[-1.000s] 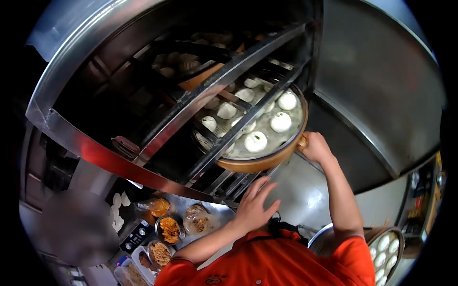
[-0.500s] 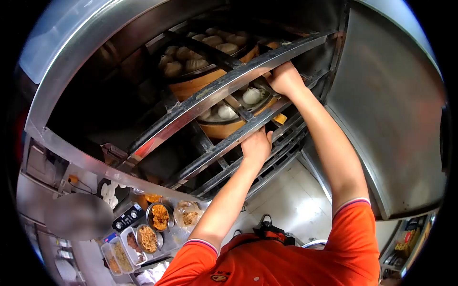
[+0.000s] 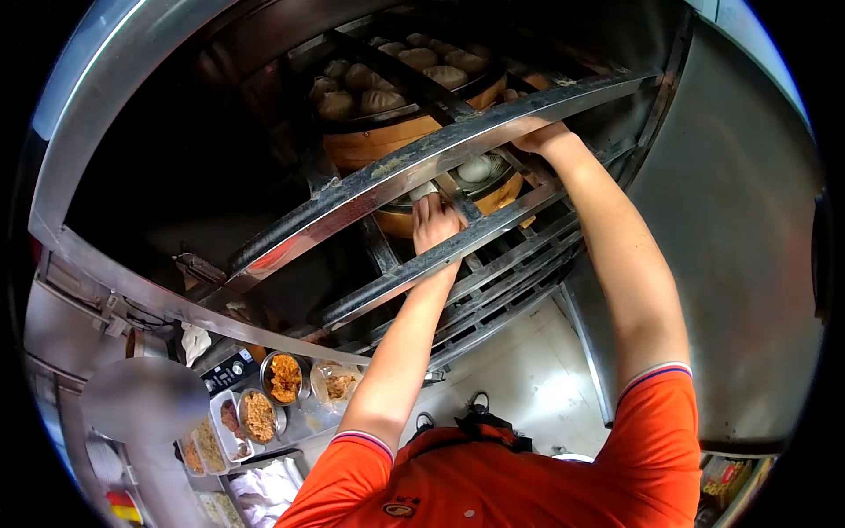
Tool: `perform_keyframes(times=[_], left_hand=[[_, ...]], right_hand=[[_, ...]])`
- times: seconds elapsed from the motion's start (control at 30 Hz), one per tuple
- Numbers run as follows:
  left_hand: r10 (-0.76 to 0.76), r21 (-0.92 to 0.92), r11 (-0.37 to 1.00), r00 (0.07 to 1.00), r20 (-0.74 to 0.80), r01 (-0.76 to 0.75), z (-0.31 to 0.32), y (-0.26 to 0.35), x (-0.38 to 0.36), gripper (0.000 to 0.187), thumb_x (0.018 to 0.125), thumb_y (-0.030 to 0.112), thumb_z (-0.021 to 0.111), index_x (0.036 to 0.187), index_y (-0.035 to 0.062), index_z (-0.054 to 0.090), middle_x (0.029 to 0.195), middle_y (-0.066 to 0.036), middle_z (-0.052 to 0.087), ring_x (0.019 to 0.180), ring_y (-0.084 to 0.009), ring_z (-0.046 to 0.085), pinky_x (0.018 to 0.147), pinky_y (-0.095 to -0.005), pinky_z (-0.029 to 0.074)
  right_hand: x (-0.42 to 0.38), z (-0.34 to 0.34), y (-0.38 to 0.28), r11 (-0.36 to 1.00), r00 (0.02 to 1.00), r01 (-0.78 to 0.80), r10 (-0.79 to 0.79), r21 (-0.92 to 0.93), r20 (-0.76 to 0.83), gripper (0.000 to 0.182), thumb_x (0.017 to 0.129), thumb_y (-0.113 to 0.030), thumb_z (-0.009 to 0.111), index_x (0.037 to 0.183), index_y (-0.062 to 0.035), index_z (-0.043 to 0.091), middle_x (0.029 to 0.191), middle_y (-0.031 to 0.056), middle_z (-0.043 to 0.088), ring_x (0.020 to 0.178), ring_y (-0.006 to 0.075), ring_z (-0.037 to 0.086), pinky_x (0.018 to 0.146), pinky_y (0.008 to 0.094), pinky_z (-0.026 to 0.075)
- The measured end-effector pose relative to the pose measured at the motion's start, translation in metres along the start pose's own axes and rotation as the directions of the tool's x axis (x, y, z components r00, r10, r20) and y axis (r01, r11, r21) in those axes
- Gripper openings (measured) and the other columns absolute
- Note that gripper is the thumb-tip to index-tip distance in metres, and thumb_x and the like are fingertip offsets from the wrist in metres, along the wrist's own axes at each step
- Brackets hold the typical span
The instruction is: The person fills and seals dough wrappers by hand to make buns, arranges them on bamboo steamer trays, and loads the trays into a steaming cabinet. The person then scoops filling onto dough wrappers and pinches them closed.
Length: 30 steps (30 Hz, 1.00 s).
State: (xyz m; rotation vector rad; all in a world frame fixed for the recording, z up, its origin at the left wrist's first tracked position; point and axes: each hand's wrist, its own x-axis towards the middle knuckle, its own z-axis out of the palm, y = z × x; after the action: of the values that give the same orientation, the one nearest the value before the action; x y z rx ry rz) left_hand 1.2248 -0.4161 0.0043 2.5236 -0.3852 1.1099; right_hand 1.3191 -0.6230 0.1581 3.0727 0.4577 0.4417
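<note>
We see the round bamboo steamer basket of white buns lying on the middle rack, directly ahead between both arms. Left hand grips its near rim; right hand reaches its far side, grip hidden by the steel rail.

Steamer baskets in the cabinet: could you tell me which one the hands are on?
The lower steamer basket, holding white buns; the left hand and right hand flank it. The upper basket holds browner buns.
</note>
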Motion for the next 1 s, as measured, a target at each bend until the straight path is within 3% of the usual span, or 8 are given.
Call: perform_keyframes(times=[0.1,0.23,0.33,0.4,0.5,0.6,0.77,1.0], left_hand=[[-0.036,0.008,0.999,0.998,0.041,0.036,0.007,0.002,-0.003,0.023,0.085,0.017,0.062,0.087,-0.0042,0.071,0.109,-0.018,0.061,0.11,-0.0365,0.055,0.106,-0.0548,0.043],[-0.066,-0.048,0.996,0.996,0.057,0.069,0.013,0.002,0.003,0.028,0.086,0.018,0.063,0.1,-0.0052,0.07,0.117,-0.021,0.061,0.117,-0.0388,0.054,0.107,-0.056,0.041],[0.005,-0.028,1.0,0.996,-0.087,-0.008,0.026,-0.003,0.008,0.042,0.09,0.019,0.064,0.129,0.0016,0.062,0.127,-0.022,0.057,0.118,-0.043,0.052,0.106,-0.0534,0.041],[0.016,0.094,0.995,1.0,0.025,-0.019,0.017,0.008,-0.004,0.051,0.09,0.014,0.065,0.139,0.0028,0.055,0.137,-0.024,0.053,0.127,-0.0434,0.05,0.111,-0.053,0.04],[0.048,-0.384,0.915,0.911,0.41,0.125,-0.064,0.046,-0.089,0.06,0.091,0.011,0.069,0.147,0.0043,0.049,0.146,-0.026,0.046,0.142,-0.0435,0.042,0.118,-0.0534,0.038],[0.354,-0.652,0.758,0.854,0.382,-0.022,-0.157,0.071,-0.143,0.049,0.087,0.015,0.076,0.134,0.0084,0.065,0.141,-0.017,0.055,0.134,-0.0377,0.053,0.115,-0.0546,0.041],[0.355,-0.595,0.754,0.935,0.009,-0.28,-0.271,0.07,-0.049,0.034,0.076,0.02,0.082,0.107,0.0067,0.077,0.125,-0.016,0.063,0.125,-0.0375,0.057,0.108,-0.0516,0.045],[0.443,-0.547,0.798,0.862,0.247,-0.253,-0.3,0.096,0.059,0.035,0.082,0.012,0.078,0.116,0.0023,0.072,0.129,-0.019,0.064,0.123,-0.0399,0.059,0.104,-0.0477,0.047]], right_hand=[[0.009,0.008,0.003,1.0,0.999,-0.005,0.006,-0.028,0.038,0.057,0.102,-0.038,0.057,0.148,-0.0048,0.051,0.151,0.0201,0.053,0.134,0.0329,0.055,0.113,0.0398,0.044],[0.027,0.039,0.004,0.864,0.996,-0.068,0.09,0.498,-0.019,0.038,0.1,-0.017,0.051,0.135,-0.0141,0.065,0.145,0.0162,0.059,0.136,0.0353,0.054,0.115,0.0446,0.043],[-0.006,-0.012,-0.019,0.952,0.987,-0.152,0.132,0.266,0.091,0.037,0.098,-0.017,0.053,0.132,-0.0125,0.067,0.145,0.0171,0.059,0.135,0.0345,0.054,0.113,0.0436,0.044],[-0.015,0.004,-0.017,0.987,0.987,-0.126,0.135,0.104,-0.09,0.029,0.095,-0.025,0.063,0.117,-0.0096,0.073,0.125,0.0143,0.071,0.11,0.0328,0.068,0.09,0.0391,0.056],[-0.044,0.014,-0.005,0.997,0.997,-0.071,0.071,0.041,0.006,0.031,0.093,-0.024,0.061,0.116,-0.0056,0.071,0.112,0.0197,0.073,0.103,0.0402,0.07,0.087,0.0454,0.057],[-0.115,-0.052,-0.036,0.952,0.962,-0.272,0.267,0.14,0.054,0.032,0.092,-0.022,0.062,0.113,0.0018,0.066,0.096,0.0262,0.074,0.092,0.0435,0.072,0.085,0.0496,0.058],[-0.226,-0.101,-0.053,0.9,0.921,-0.381,0.39,0.213,0.003,0.022,0.086,-0.014,0.069,0.099,0.0028,0.062,0.084,0.0289,0.07,0.085,0.0463,0.07,0.078,0.0536,0.056],[-0.327,-0.14,-0.058,0.758,0.821,-0.539,0.571,0.368,0.026,0.017,0.08,-0.011,0.071,0.088,0.0006,0.062,0.079,0.0273,0.066,0.078,0.0468,0.066,0.069,0.051,0.052]])
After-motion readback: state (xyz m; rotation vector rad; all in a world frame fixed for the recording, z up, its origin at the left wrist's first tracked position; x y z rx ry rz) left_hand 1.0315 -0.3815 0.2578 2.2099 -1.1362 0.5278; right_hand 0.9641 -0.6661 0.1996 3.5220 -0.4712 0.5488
